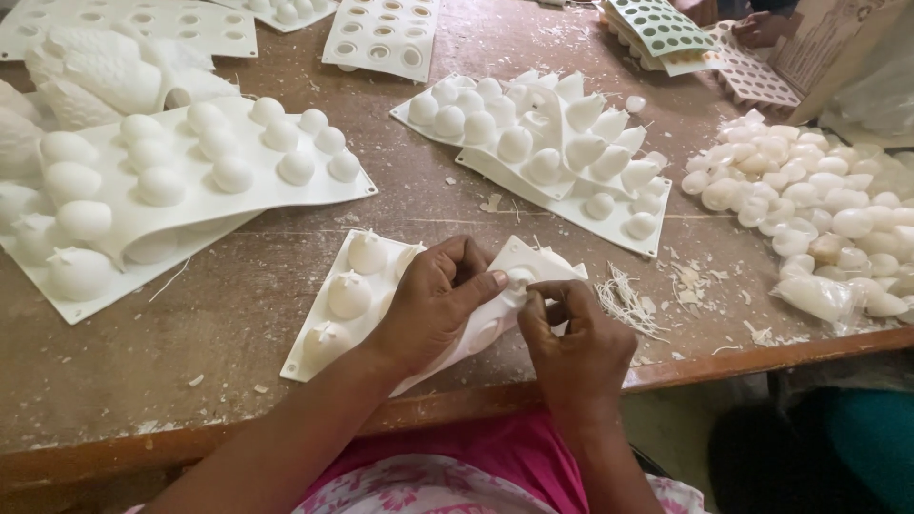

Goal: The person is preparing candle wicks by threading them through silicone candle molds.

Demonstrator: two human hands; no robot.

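A white silicone mould sheet [335,319] with rounded bumps lies at the table's near edge, its right end bent upward. My left hand [433,305] grips that raised end, thumb pressing on an inverted cup [522,274]. My right hand [571,338] pinches at the same cup from below with its fingertips. What the fingers hold inside the cup is hidden.
More white moulds lie at left [190,181], centre [543,143] and the far edge [381,33]. A heap of white wax shapes [819,209] sits at right, with wick scraps [628,300] beside my hands. Another person's hand [757,29] is at top right. The wooden table edge [714,362] runs close below.
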